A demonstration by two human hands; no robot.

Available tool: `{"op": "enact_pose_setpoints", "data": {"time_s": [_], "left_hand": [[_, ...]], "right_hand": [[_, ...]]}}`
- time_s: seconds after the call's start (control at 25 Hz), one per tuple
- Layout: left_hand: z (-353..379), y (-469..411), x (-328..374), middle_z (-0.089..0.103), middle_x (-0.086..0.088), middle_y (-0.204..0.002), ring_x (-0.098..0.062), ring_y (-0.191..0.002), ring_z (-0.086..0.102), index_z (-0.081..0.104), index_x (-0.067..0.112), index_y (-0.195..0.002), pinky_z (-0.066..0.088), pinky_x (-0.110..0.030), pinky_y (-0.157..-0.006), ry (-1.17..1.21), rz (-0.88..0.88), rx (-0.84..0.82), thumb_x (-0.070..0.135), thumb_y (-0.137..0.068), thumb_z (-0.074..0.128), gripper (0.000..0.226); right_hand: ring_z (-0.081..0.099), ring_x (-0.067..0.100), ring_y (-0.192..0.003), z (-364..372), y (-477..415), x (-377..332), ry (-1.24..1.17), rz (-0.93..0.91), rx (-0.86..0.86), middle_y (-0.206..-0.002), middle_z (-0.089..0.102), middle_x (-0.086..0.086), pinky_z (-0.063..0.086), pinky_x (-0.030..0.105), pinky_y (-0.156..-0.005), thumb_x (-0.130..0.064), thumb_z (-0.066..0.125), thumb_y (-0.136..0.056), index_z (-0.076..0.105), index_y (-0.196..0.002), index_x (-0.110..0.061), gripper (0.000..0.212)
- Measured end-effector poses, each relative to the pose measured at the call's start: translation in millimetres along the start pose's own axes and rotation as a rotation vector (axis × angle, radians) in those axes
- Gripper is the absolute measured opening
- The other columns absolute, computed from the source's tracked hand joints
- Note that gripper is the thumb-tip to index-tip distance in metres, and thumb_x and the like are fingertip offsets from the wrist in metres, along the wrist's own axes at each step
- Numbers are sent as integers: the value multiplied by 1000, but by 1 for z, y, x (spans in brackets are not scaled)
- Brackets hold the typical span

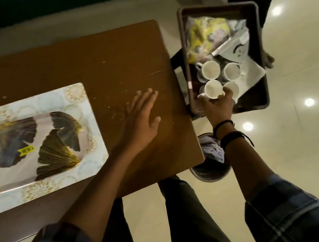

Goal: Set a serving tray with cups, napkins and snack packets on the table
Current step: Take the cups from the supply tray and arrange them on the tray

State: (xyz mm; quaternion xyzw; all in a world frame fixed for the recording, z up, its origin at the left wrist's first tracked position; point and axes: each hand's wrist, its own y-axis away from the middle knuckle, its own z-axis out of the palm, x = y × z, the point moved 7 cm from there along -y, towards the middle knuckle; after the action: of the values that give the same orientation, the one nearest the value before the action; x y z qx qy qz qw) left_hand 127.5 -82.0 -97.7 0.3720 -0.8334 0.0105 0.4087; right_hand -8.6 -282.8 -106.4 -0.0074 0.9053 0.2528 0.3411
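A white serving tray [82,112] with a dark and gold leaf pattern lies empty on the left of the brown table [107,58]. Off the table's right edge stands a dark bin [185,49] holding several white cups, yellow snack packets [203,32] and white napkins [253,70]. My right hand [217,105] reaches into the bin and is closed around the nearest white cup [213,89]. My left hand [143,115] rests flat on the table, fingers spread, holding nothing.
A round waste bin [210,172] with crumpled paper stands on the floor below the table's right corner. Another person's dark legs and foot [269,59] are just behind the dark bin. The pale tiled floor [314,138] spreads to the right.
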Motion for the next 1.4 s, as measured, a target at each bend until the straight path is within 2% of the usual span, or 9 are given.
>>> {"op": "enact_pose_setpoints", "data": {"time_s": [0.16, 0.4, 0.68, 0.84, 1.0, 1.08, 1.16, 1.28, 1.4], "left_hand": [[64, -73, 62, 7, 6, -164, -22, -151, 3, 12, 30, -153, 9, -49, -122, -271, 148, -197, 11, -91, 57, 80], [117, -170, 125, 4, 4, -164, -27, -149, 7, 9, 27, -154, 13, -55, -118, -593, 361, -335, 7, -86, 59, 87], [146, -193, 145, 20, -10, -157, -35, -145, 16, 31, 16, -145, 7, -59, -117, -884, 488, -316, 10, -94, 46, 53], [111, -177, 143, 28, -16, -151, -33, -140, 28, 35, 12, -140, 16, -56, -118, -662, 395, -211, 15, -87, 57, 57], [37, -124, 112, 38, -14, -142, -28, -127, 46, 49, 13, -131, 48, -28, -93, -125, 212, 60, 12, -79, 71, 57], [-1, -87, 81, 39, -12, -141, -26, -127, 46, 50, 14, -131, 47, -22, -91, -57, 121, 142, 14, -76, 76, 60], [-34, -52, 44, 39, -10, -141, -25, -127, 46, 50, 16, -131, 48, -24, -93, -56, 31, 179, 18, -74, 79, 64], [-73, 3, -12, 42, -9, -139, -25, -124, 51, 49, 17, -133, 52, -30, -90, -99, -76, 228, 25, -72, 81, 70], [-109, 59, -72, 42, -11, -139, -26, -122, 53, 45, 15, -136, 49, -25, -85, -135, -209, 287, 29, -72, 82, 75]], "right_hand": [[47, 36, -122, -3, -44, 18, 180, -20, -38, -136, 40, 19, 41, 39, -103, -26, 77, -75, 32, -141, -13, 81], [56, 39, -108, 10, -79, 23, 255, -117, -13, -135, 31, 17, 50, 42, -96, -31, 74, -74, 37, -139, -20, 75], [54, 33, -108, 11, -76, 32, 117, -120, 56, -136, 26, 12, 51, 36, -95, -20, 77, -65, 45, -124, -19, 67], [46, 24, -115, 1, -57, 30, 5, -180, 143, -132, 34, 13, 49, 28, -89, -18, 77, -64, 50, -118, -14, 60], [51, 19, -111, -14, -20, 17, -92, -232, 240, -124, 50, 10, 38, -1, -76, -22, 77, -69, 50, -118, -13, 57], [56, 18, -107, -10, 12, 6, -128, -267, 208, -118, 55, 6, 45, 5, -81, -22, 78, -71, 48, -117, -14, 55], [59, 16, -101, 7, 48, -5, -144, -288, 118, -113, 58, 1, 54, 25, -84, -21, 78, -73, 46, -117, -16, 54], [60, 7, -99, 48, 104, -22, -135, -310, -29, -113, 57, -4, 55, 21, -82, -21, 79, -74, 45, -120, -16, 57], [60, 19, -108, 102, 161, -39, -83, -406, -174, -121, 58, 4, 57, 33, -84, -25, 80, -75, 45, -124, -13, 61]]}}
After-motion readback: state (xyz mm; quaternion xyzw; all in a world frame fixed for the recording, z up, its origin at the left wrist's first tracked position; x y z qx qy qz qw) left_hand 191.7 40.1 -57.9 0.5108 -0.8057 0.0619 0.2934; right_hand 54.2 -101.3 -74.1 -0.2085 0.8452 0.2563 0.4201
